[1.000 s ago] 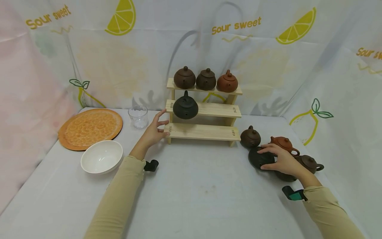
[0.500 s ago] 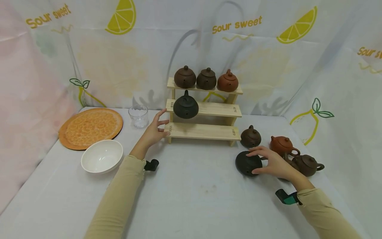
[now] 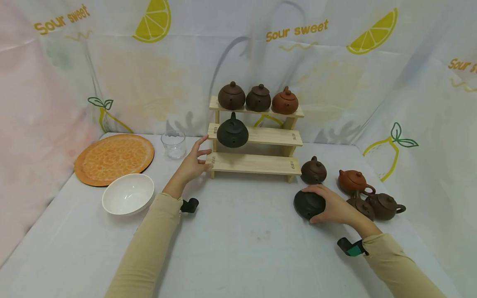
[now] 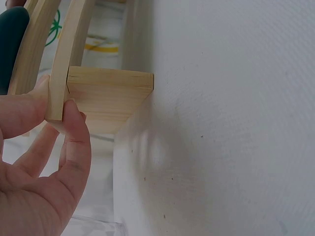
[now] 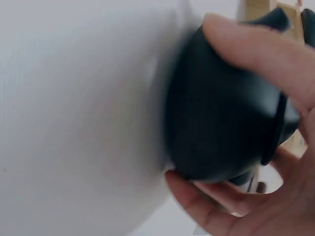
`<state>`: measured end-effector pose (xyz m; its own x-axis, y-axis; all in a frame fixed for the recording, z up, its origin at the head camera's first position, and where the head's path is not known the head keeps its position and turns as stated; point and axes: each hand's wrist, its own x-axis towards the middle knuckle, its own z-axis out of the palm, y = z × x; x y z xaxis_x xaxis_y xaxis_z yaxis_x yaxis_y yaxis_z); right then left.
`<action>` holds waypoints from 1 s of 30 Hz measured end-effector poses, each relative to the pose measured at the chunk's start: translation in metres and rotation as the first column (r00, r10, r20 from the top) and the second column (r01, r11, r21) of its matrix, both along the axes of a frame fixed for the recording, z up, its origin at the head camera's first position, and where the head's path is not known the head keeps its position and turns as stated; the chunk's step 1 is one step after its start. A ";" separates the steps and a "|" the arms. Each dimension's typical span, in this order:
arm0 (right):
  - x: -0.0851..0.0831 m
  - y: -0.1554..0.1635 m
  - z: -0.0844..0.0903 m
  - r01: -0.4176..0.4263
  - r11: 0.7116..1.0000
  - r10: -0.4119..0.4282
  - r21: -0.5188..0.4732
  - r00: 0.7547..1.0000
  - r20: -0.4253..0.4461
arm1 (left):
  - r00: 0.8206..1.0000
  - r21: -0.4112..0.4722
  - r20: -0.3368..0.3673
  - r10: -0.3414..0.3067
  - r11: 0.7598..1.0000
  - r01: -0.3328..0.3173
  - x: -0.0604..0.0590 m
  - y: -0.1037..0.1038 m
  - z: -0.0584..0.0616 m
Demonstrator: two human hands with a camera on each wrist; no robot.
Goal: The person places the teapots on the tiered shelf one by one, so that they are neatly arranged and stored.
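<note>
My right hand grips a black teapot, thumb on one side and fingers on the other; the right wrist view shows its dark rounded body, slightly blurred. My left hand pinches the left end of the bottom board of a three-tier wooden rack. In the left wrist view, the thumb and fingers lie on either side of that board's end. Another black teapot sits at the left of the middle tier. The top tier bears two brown teapots and a reddish one.
Right of the rack stands a brown teapot. Farther right are a reddish teapot and two brown ones, close together. At left lie a white bowl, a clear glass and an orange round mat.
My right hand has drawn the black teapot left, away from the cluster, and its fingers have shifted around it. A brown teapot behind shows more. The left hand stays on the rack.
</note>
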<state>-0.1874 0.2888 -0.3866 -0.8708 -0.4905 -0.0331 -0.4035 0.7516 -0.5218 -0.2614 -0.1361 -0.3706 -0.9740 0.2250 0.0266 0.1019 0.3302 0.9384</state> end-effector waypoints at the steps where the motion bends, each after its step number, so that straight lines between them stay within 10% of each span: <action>1: -0.001 0.000 -0.001 0.000 1.000 0.000 -0.008 1.000 -0.008 | 1.000 0.000 0.004 -0.002 1.000 0.002 0.001 0.000 0.002; 11: -0.001 -0.005 0.004 -0.032 0.998 0.030 -0.048 0.999 -0.040 | 1.000 -0.006 -0.015 0.011 1.000 -0.011 -0.013 -0.004 -0.018; 30: -0.029 -0.021 0.062 -0.190 0.974 0.173 -0.124 0.976 -0.135 | 1.000 -0.001 -0.021 0.006 1.000 -0.006 -0.012 -0.005 -0.018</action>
<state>-0.2162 0.2683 -0.3246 -0.7598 -0.6336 0.1458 -0.5939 0.5852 -0.5521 -0.2733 -0.1408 -0.3888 -0.9745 0.2196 0.0468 0.1198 0.3320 0.9357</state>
